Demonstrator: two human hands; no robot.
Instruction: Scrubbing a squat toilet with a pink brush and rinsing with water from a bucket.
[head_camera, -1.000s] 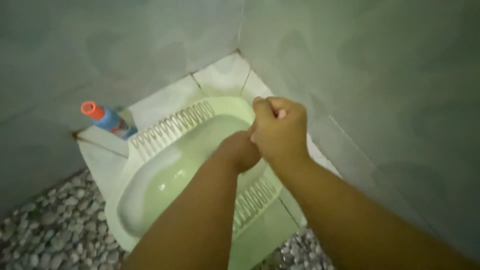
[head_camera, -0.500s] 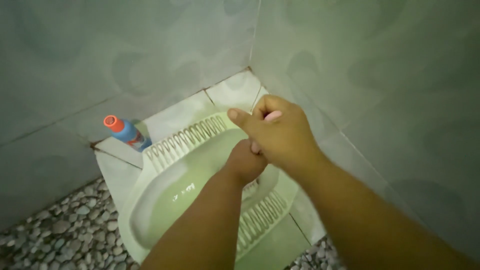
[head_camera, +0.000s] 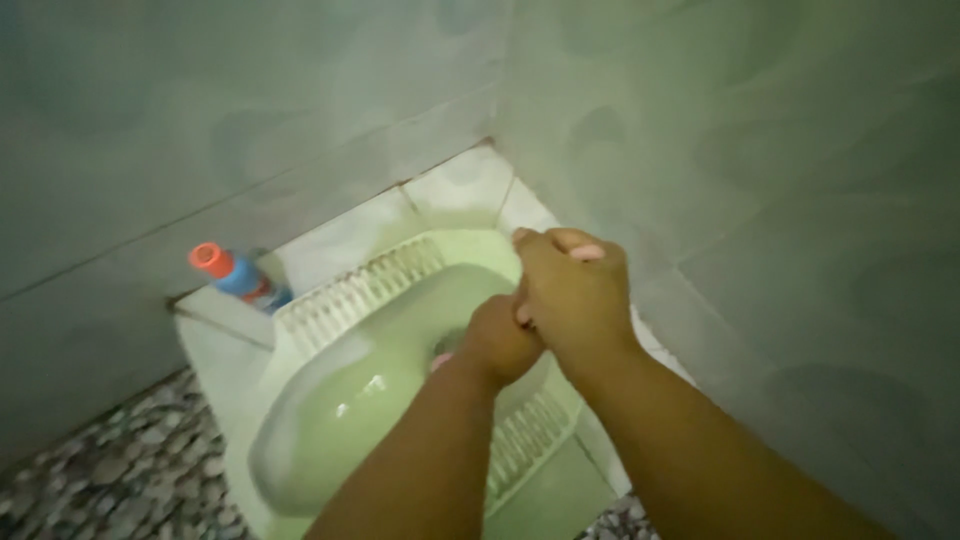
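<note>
A small pink object (head_camera: 586, 253), possibly a handle, pokes from the right hand's (head_camera: 572, 295) closed fist. The left hand (head_camera: 500, 338), fingers curled, presses against it. Both hover over a pale green squat toilet (head_camera: 330, 400); an orange-capped blue bottle (head_camera: 232, 274) stands behind by the wall.

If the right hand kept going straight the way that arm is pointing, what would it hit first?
Probably the pale tile ledge in the corner behind the green squat toilet, then the grey wall. The right hand, closed on something pink, points up there; depth is hard to judge.
</note>
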